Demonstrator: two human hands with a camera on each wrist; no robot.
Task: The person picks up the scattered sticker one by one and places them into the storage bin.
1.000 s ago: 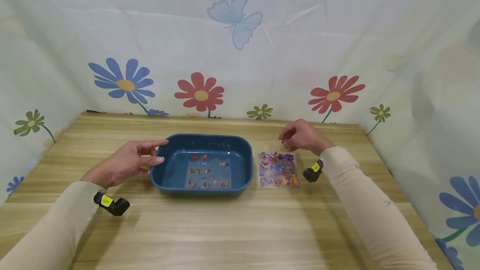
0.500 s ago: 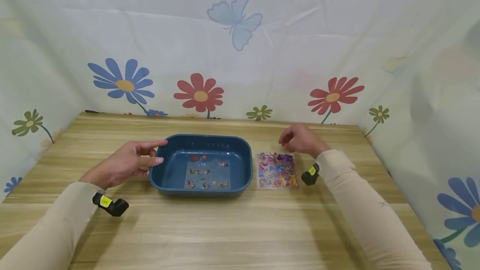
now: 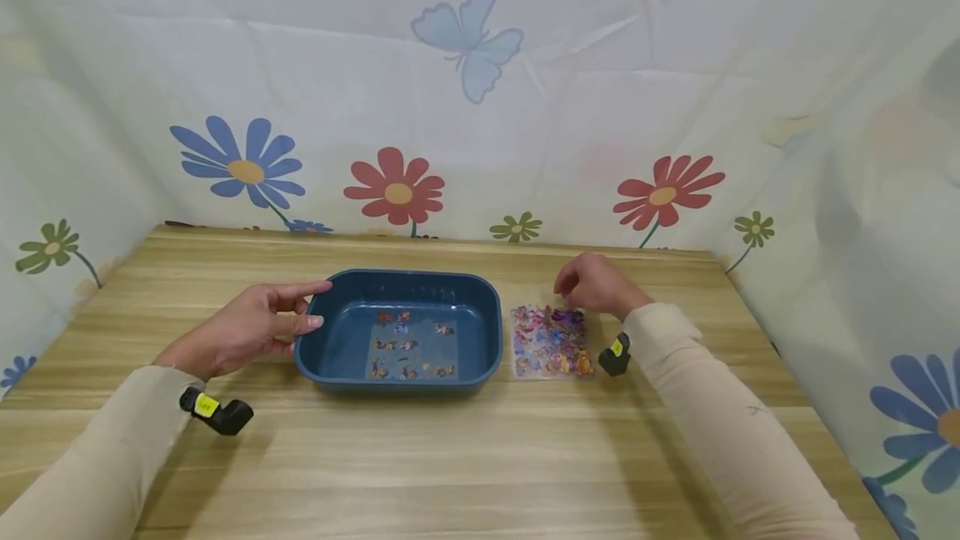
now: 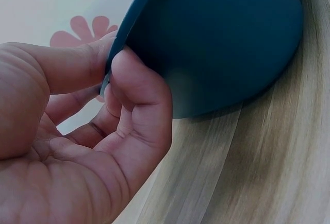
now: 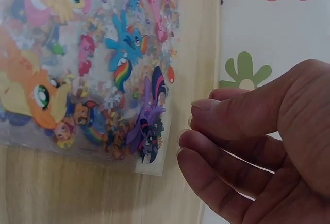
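Note:
My left hand (image 3: 243,327) grips the left rim of a dark blue plastic basin (image 3: 397,386), fingers and thumb on either side of the rim in the left wrist view. Flat inside the basin lies a clear sticker sheet (image 3: 431,348) with several small cartoon figures. To the right of the basin, on the table, rests a stack of clear sticker sheets (image 3: 551,344) crowded with colourful ponies and other figures. Just past the stack's far right corner hovers my right hand (image 3: 596,283). Its fingers (image 5: 221,162) are loosely bent, with nothing seen between them and the thumb.
The wood-grain table (image 3: 420,465) carries the basin and sheets. Behind it stands a white cloth backdrop (image 3: 585,123) with printed flowers and a butterfly, continuing along both sides. A black wrist camera (image 3: 217,411) is strapped to the left sleeve.
My right hand has come slightly down and nearer the far edge of the sticker stack. The left hand keeps its grip on the basin, which stays in place.

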